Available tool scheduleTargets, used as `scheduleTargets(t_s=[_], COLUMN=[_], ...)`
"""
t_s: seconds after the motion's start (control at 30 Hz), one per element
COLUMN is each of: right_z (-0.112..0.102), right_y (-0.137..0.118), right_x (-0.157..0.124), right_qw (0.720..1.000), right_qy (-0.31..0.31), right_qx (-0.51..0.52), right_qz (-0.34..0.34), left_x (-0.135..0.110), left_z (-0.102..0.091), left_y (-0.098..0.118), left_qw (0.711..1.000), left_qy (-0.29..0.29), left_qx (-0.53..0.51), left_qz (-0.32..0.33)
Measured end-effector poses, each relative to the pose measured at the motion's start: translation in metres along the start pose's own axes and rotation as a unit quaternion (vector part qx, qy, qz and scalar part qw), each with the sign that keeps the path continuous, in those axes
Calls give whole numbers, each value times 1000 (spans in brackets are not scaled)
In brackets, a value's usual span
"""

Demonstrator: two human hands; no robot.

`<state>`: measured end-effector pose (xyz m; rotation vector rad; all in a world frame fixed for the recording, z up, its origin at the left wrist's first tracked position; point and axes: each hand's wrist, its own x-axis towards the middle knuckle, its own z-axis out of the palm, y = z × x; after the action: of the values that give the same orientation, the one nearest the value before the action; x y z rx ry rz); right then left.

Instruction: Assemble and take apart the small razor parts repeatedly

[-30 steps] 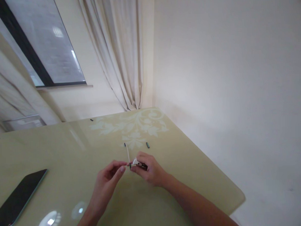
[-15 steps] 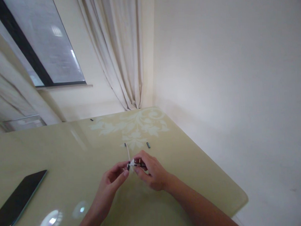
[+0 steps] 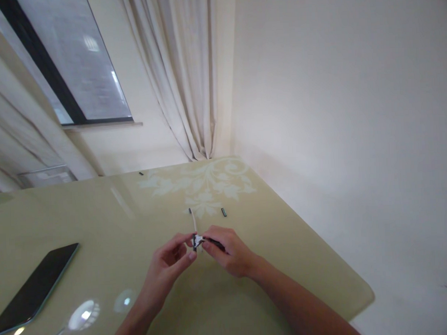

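Observation:
My left hand (image 3: 171, 262) is closed, with thumb and fingertips pinching a small black connector-like piece (image 3: 194, 243) held upright. Beside it, white material (image 3: 198, 240) bridges the gap to my right hand (image 3: 230, 251). That hand is closed too, its thumb and forefinger gripping a slim dark piece (image 3: 216, 244) whose kind I cannot make out. A thin white cable (image 3: 194, 221) runs away from the held parts across the table and ends in a small dark plug (image 3: 190, 210). To the right of the cable lies a short black strip (image 3: 224, 212), touched by neither hand.
The glossy pale-green table (image 3: 111, 215) has a rounded right corner. A dark-screened tablet or phone (image 3: 37, 286) lies at left. Near the far edge is a tiny black piece (image 3: 141, 174). Behind stand a wall (image 3: 335, 134), a curtain (image 3: 191, 80) and a window (image 3: 80, 60).
My right hand has turned, so the dark piece in it shows a different side. The black piece in my left hand stands more upright. The whole view has shifted slightly.

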<state>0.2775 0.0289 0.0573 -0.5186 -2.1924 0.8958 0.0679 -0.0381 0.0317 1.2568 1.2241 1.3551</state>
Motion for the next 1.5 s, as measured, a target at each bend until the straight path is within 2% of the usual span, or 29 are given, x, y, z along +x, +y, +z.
scheduleTargets(t_s=[0.3, 0.67, 0.93, 1.13, 1.5], right_z=[1, 5, 6, 5, 8], right_y=[-1, 2, 3, 0, -1], right_x=[-2, -2, -1, -2, -4], right_qw=[1000, 1000, 1000, 1000, 1000], right_qy=[-18, -7, 2, 13, -1], right_qx=[-8, 14, 17, 8, 12], right_qz=[-7, -9, 4, 16, -6], left_x=[-1, -2, 0, -1, -2], left_z=[2, 5, 8, 6, 7], left_y=[1, -5, 3, 1, 0], left_qw=[999, 996, 997, 997, 997], left_qy=[17, 46, 28, 53, 55], left_qx=[-2, -5, -14, -43, -25], left_qz=[37, 81, 64, 44, 48])
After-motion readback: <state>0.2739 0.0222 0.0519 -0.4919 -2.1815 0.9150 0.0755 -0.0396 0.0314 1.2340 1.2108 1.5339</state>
